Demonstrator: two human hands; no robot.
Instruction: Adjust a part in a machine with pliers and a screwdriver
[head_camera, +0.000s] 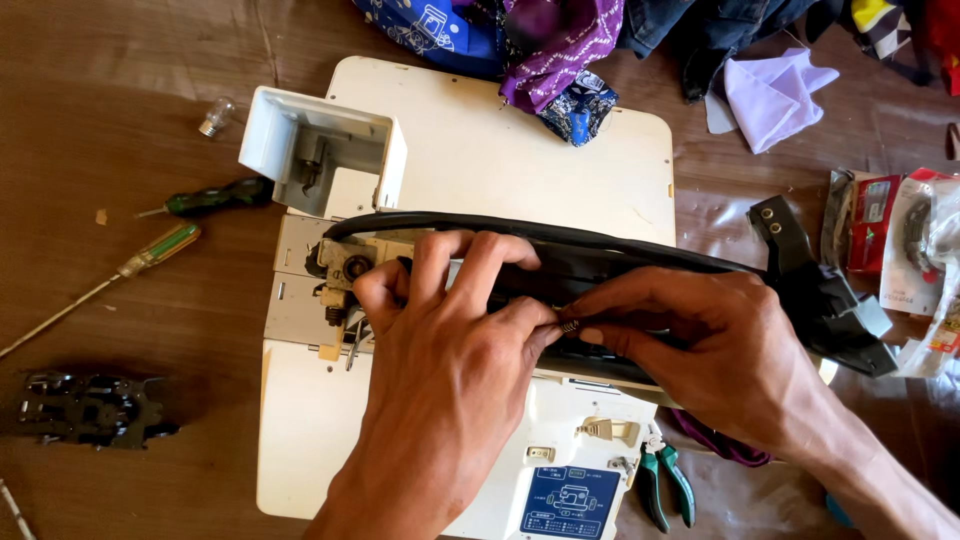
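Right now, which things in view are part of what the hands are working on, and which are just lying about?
In hand:
left hand
right hand
small metal spring pinched between their fingertips
black frame part
white sewing machine

Lying about:
two screwdrivers
light bulb
green-handled pliers
black metal mechanism
fabric pile
packaged parts

A small coiled metal spring (569, 326) lies horizontal against the long black frame (640, 262).

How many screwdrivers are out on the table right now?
2. A dark green-handled screwdriver lies left of the machine; a lighter green one lies just below it, farther left. Cloth or hands may hide others.
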